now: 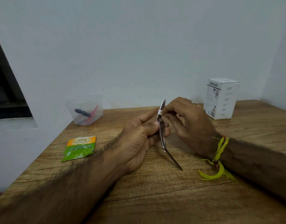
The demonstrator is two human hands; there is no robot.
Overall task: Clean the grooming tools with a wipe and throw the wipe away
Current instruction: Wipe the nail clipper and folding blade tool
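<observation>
Hands are meeting over the middle of the wooden counter [155, 199], with both bare forearms lying along it. The left hand [139, 136] is coming in from the left, palm turned up a bit, and its curled fingers [161, 129] are gripping the middle of a metal nail clipper [162, 133]. The clipper is standing nearly upright, with a thin blade sticking out down toward the counter. The right hand [187, 120] is reaching in from the right, wearing a yellow thread band [218, 157] at the wrist. Its fingertips are pinching a small white wipe [159, 112] around the clipper's upper part. A green and orange sachet [80, 148] is lying flat on the left. A clear tub [84, 110] with tools inside is sitting by the wall, and a white box [221, 98] is standing at the right.
</observation>
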